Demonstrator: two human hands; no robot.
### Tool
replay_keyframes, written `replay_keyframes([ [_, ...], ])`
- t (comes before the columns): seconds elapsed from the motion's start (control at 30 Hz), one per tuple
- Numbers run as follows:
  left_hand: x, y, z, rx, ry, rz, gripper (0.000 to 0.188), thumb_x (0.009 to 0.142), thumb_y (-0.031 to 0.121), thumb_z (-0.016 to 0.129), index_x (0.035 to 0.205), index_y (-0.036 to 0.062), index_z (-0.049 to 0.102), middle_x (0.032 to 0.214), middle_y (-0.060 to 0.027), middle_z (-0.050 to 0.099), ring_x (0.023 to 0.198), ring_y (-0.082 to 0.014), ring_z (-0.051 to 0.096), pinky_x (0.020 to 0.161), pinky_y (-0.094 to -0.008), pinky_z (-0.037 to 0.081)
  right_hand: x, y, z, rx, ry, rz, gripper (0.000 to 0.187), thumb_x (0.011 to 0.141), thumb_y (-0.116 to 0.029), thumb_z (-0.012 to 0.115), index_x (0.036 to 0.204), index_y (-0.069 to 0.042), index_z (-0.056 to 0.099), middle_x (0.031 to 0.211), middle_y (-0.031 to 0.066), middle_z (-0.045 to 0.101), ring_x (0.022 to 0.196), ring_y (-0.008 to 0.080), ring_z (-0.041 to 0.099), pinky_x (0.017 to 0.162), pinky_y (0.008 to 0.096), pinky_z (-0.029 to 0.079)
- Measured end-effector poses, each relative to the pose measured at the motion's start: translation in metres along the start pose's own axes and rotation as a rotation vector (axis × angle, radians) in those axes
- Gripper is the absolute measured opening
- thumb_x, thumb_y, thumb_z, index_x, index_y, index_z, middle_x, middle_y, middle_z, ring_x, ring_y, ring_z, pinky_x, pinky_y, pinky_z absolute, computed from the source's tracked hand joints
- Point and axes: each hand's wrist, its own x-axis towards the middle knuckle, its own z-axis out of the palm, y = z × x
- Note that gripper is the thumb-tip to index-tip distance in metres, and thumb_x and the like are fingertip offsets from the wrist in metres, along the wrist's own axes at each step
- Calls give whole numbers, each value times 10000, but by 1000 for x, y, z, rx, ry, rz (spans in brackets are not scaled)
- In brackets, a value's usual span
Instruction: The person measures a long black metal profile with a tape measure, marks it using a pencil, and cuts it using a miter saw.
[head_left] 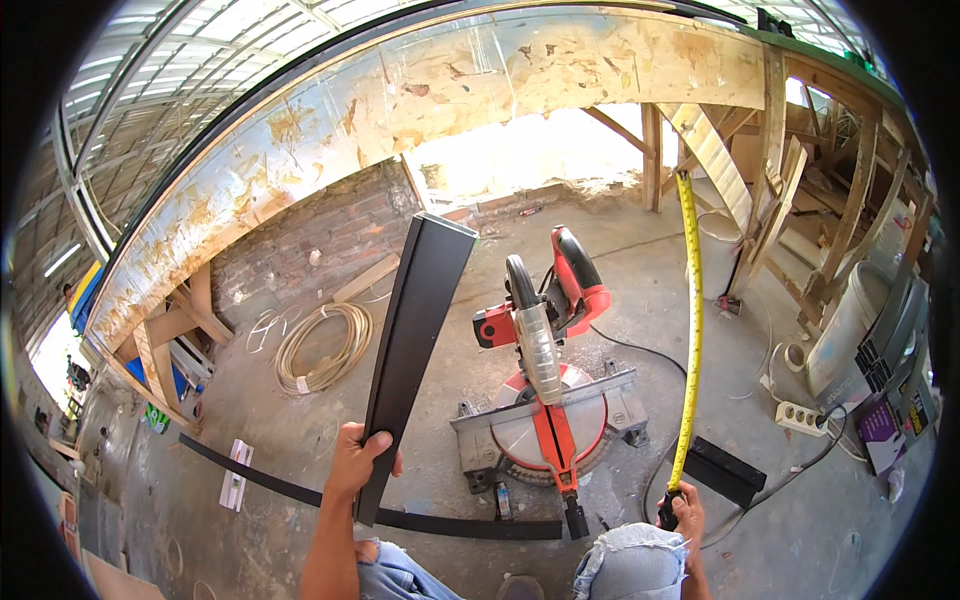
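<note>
My left hand (362,458) is closed around the lower part of a black rectangular profile (415,320), which stands up at a slight tilt to the right. In my right hand (686,512) is a tape measure; its yellow blade (693,300) is drawn far out and points away from me, its end near the wooden frame. Between both hands a red and silver mitre saw (548,400) sits on the concrete floor, nothing lying across its table. A long black strip (420,522) lies on the floor in front of my knees.
A coil of beige hose (325,348) lies at the left, near a white profile piece (236,475). Right of the saw are a short black block (722,470), a white power strip (802,418) with its cable, and a purple box (882,435). A wooden workbench (420,100) spans the far side.
</note>
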Motion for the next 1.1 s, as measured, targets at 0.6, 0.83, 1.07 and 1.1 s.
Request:
replay_keyframes([
  [0.6,-4,-42,-5,-188,-284,-244,757,956,714,405,791,-10,553,575,-144,561,447,-298,615,405,-412,518,-9,39,-2,27,55,8,369,999,-305,564,1265,-49,557,857,57,631,611,87,576,529,231,489],
  [0.83,-4,-37,-3,-196,-318,-205,748,939,718,433,778,-5,542,587,-140,556,446,-290,604,406,-414,516,-10,42,-2,18,59,-8,348,1006,-284,552,1258,-44,556,838,45,627,605,76,565,520,223,466],
  [1.07,-5,-37,-3,-220,-290,-176,704,966,664,454,769,-6,541,569,-150,552,440,-299,603,403,-416,510,-9,51,-5,50,66,29,341,1001,-265,554,1259,-43,559,847,43,631,628,72,558,546,222,467],
  [1.1,-5,-38,-3,-223,-310,-158,695,970,655,458,768,-6,542,566,-152,552,438,-299,603,403,-416,510,-7,55,-6,49,73,13,339,999,-260,553,1260,-43,562,852,42,633,644,69,556,564,220,468],
])
